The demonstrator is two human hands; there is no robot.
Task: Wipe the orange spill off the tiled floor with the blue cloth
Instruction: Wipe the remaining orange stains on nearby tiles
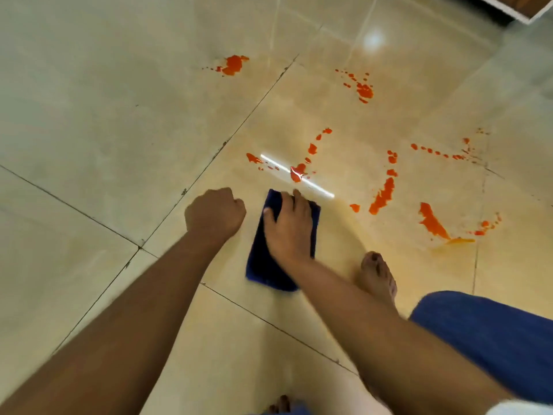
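Orange spill [382, 195] lies scattered in blotches and drips over the beige tiled floor [89, 115], none of it under my cloth at this moment. Going from the left, the tiles there are bare, crossed only by dark grout lines. Next comes my left hand [216, 213], its fingers curled together into a loose fist that holds nothing, knuckles forward, close to the floor just left of the cloth; whether it touches the tile I cannot tell. Just beside it the blue cloth [263, 262] lies folded into a long pad on the tile, and my right hand [289, 227] presses flat on its upper half, fingers stretched forward side by side, the thumb spread out to the left over the cloth's edge. Beyond the cloth's far end, near but apart, sits a blotch crossed by a bright streak of reflected light [297, 175], with a curved trail of drops rising above it. Farther up are one patch at upper middle and another to its right. Right of my cloth run a long smear, then a bigger streak with a trail of drops. My bare foot [377, 278] rests on the tile just right of my forearm, and my blue-clad knee [484, 333] fills the lower right corner.
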